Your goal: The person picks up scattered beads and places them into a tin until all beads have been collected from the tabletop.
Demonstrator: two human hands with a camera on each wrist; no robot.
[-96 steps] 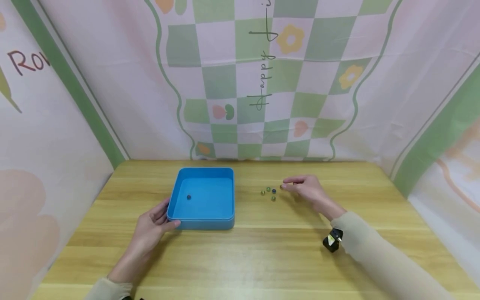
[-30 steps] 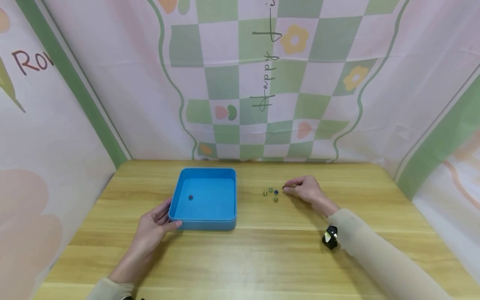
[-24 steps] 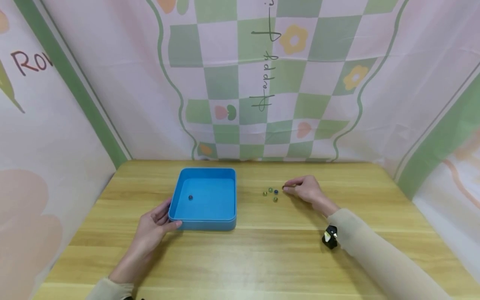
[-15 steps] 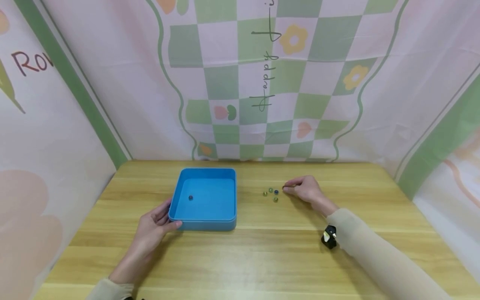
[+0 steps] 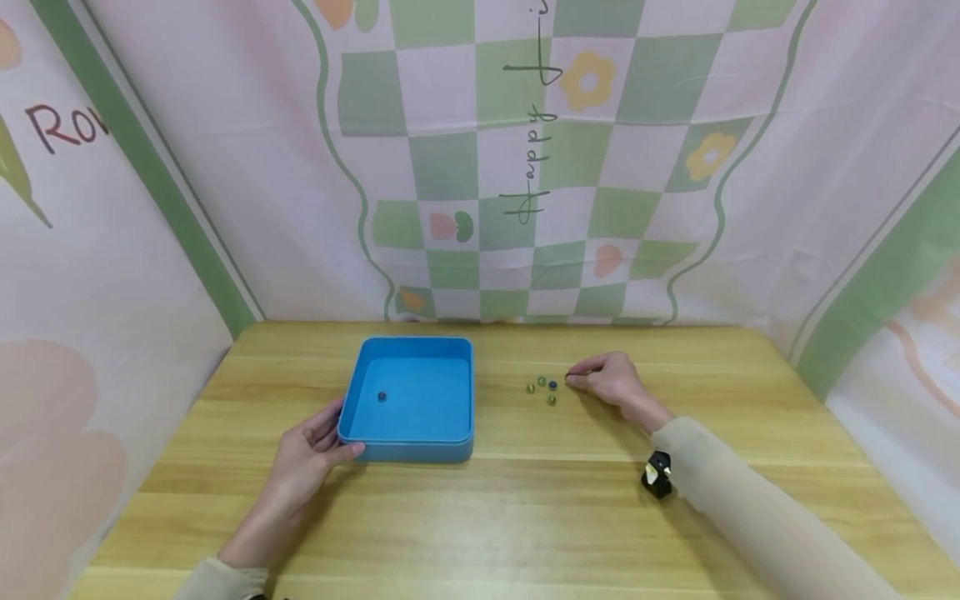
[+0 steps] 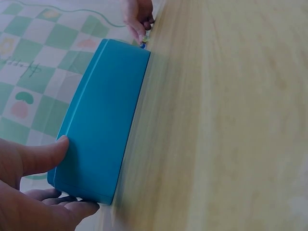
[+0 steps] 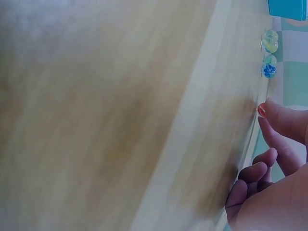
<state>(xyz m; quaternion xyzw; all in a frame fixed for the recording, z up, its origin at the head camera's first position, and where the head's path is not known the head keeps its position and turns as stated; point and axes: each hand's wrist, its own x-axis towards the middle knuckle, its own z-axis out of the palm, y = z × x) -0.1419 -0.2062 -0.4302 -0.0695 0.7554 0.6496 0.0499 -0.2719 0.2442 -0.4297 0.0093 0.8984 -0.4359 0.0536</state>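
At the near left corner of a blue square box point(image 5: 420, 450), my left hand point(image 5: 303, 458) grips the wall, thumb on the front side and fingers around the left side. A single dark marble point(image 5: 382, 397) lies inside the box. To the right of the box, my right hand point(image 5: 615, 385) pinches a red-and-white marble point(image 7: 262, 110) between thumb and index finger, close to the tabletop. Its other fingers are curled in the right wrist view. Just left of those fingertips sit a blue marble point(image 5: 552, 385) and several green-yellow glass marbles point(image 5: 552, 400).
The wooden table point(image 5: 510, 525) meets a checkered cloth backdrop point(image 5: 502, 258) along its back edge. Cloth panels also stand at both sides. A black device point(image 5: 657, 475) is strapped at the right wrist.
Since the oldest frame the right fingertips have come together on the red marble, and the view has shifted slightly. Over the last second both hands, box and loose marbles stay almost still.
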